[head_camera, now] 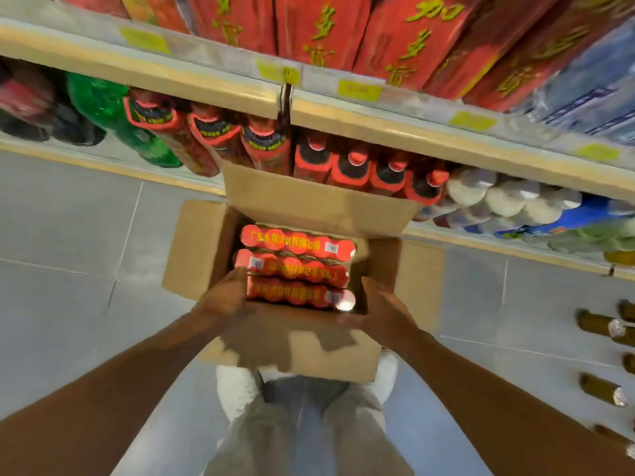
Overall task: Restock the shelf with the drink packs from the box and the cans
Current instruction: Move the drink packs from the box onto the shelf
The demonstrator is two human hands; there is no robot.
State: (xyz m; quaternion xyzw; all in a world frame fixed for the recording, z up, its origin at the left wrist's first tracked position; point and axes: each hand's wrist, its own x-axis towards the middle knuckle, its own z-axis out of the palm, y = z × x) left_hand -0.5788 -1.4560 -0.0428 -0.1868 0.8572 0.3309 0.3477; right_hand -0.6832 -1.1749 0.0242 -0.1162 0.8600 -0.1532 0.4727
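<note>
Left grip point(223, 297) and right grip point(381, 314) clamped on drink pack point(292, 295) (blurred) in box point(199, 242), grey tiled floor point(68, 235), shelf point(206, 85) ahead

Lower shelf point(481, 241) carries rows of red-labelled bottles point(347, 170).

The person wears pale grey trousers point(261, 438) and white shoes point(237, 389).

1. Open cardboard box point(202, 242) on grey tiled floor point(68, 218), flaps spread, just below the shelf point(378, 127).
2. Inside: three red drink packs point(297, 243), side by side, tops up.
3. Left hand point(223, 298) against left end of the nearer packs; right hand point(383, 312) at right end of the nearest. Grip unclear, blurred.
4. Lower tier: red-capped bottles point(354, 170). Upper tier: red cartons point(323, 29).
5. Far right: brown bottles point(598, 324).
</note>
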